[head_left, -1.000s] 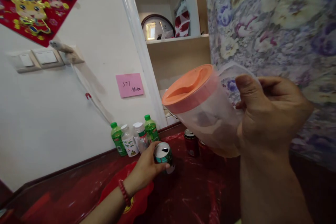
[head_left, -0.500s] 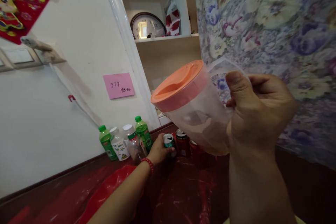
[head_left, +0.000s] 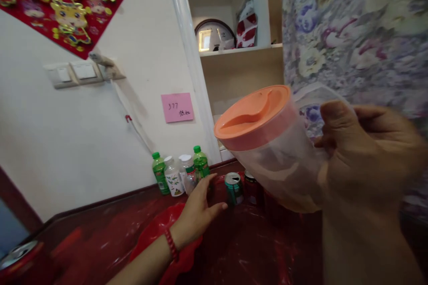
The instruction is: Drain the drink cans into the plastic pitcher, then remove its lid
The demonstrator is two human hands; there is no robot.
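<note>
In my right hand [head_left: 364,151] is the handle of a translucent plastic pitcher [head_left: 284,169] with an orange lid [head_left: 254,111]. The pitcher is raised and tilted to the left. My left hand [head_left: 197,211], a red bead bracelet [head_left: 171,245] at its wrist, reaches over the table with thumb and fingers apart and nothing in it. Just right of its fingers stands a green can [head_left: 234,189], apart from them. Beside that is a dark can [head_left: 253,189], partly hidden by the pitcher.
Bottles line the wall: a green bottle [head_left: 160,173], a white-capped bottle [head_left: 174,177], a clear jar [head_left: 189,173] and another green bottle [head_left: 201,162]. A red scalloped dish [head_left: 150,242] lies under my left forearm. One red can [head_left: 25,262] stands at the near left.
My left hand has let go of the green can and drawn back to the left, fingers opening. The view has turned left, bringing a red can into sight. The pitcher stays held.
</note>
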